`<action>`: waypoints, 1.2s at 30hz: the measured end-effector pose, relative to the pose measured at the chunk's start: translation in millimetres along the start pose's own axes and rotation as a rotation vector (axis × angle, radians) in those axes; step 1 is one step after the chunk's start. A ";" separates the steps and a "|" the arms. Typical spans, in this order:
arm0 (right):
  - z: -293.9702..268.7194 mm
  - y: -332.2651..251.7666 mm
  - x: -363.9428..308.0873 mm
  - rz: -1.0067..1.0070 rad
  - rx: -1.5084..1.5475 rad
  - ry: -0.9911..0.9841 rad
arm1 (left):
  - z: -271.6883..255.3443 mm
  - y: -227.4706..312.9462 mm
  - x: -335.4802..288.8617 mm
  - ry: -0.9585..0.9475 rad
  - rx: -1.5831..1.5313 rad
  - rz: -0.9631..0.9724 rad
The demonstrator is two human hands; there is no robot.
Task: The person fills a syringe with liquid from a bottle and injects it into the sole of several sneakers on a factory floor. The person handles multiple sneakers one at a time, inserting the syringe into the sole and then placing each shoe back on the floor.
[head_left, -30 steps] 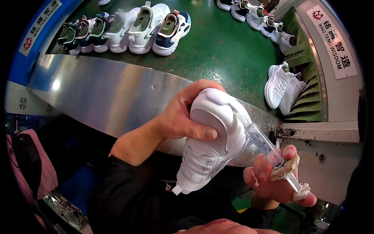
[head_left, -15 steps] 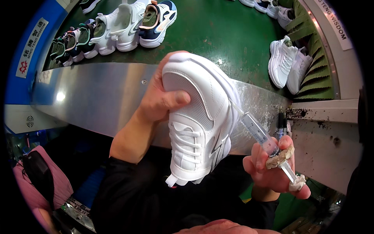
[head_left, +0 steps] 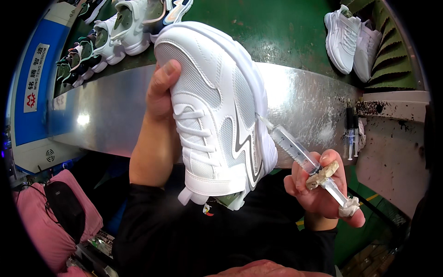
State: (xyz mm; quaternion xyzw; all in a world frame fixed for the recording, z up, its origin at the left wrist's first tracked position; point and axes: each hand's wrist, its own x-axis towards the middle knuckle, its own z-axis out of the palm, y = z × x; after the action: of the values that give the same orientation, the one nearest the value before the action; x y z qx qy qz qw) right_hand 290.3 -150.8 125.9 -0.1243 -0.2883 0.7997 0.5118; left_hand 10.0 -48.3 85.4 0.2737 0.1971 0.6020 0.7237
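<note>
A white lace-up sneaker (head_left: 207, 106) is held up in front of me, toe pointing away and its side turned to the right. My left hand (head_left: 162, 87) grips it near the toe, thumb on the mesh upper and the other fingers hidden behind. In my right hand (head_left: 318, 187) is a clear syringe (head_left: 295, 148), its flange and plunger end wrapped in lumpy off-white material. The syringe's thin tip meets the seam between upper and sole on the shoe's right side. My thumb lies by the plunger end.
Several sneakers (head_left: 108, 39) stand in a row on the green surface at far left. A white pair (head_left: 341, 41) sits at far right beside green flaps (head_left: 394, 69). A metal ledge (head_left: 108, 124) runs across; dark-capped syringes (head_left: 353, 134) stand at its right end.
The sneaker has turned to show more of its right side. The syringe tip has shifted along the seam, from nearer the toe toward the middle. The surroundings have shifted in view.
</note>
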 end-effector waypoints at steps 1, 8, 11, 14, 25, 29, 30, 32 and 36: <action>-3.8 1.8 -3.1 -0.009 0.010 -0.012 | -8.1 -0.3 3.3 -0.070 -0.030 -0.002; -8.3 6.8 -25.0 0.034 -0.001 0.082 | -23.7 -8.4 21.5 -0.164 -0.133 -0.064; -5.3 4.9 -33.6 0.117 -0.024 0.164 | -29.3 -10.3 24.1 -0.180 -0.149 -0.070; -10.0 7.8 -46.5 0.128 -0.011 0.156 | -35.2 -12.8 22.9 -0.183 -0.161 -0.081; -19.1 12.8 -70.3 0.105 -0.001 0.175 | -42.5 -18.4 30.2 -0.199 -0.162 -0.111; -27.7 14.6 -78.5 0.101 0.038 0.144 | -36.1 -18.9 32.1 -0.184 -0.144 -0.140; -28.7 14.8 -79.4 0.103 0.048 0.134 | -34.8 -17.5 29.9 -0.172 -0.142 -0.148; -32.8 16.2 -82.4 0.099 0.063 0.118 | -30.4 -17.7 27.1 -0.159 -0.143 -0.168; -39.9 18.9 -90.2 0.089 0.083 0.141 | -22.9 -19.8 19.4 -0.046 -0.145 -0.236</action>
State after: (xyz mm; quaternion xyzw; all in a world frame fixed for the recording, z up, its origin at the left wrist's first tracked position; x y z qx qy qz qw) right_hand 336.1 -223.7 74.0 -0.1719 -0.2121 0.8223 0.4993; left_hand 14.9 -28.1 56.0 0.2094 0.1674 0.5188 0.8118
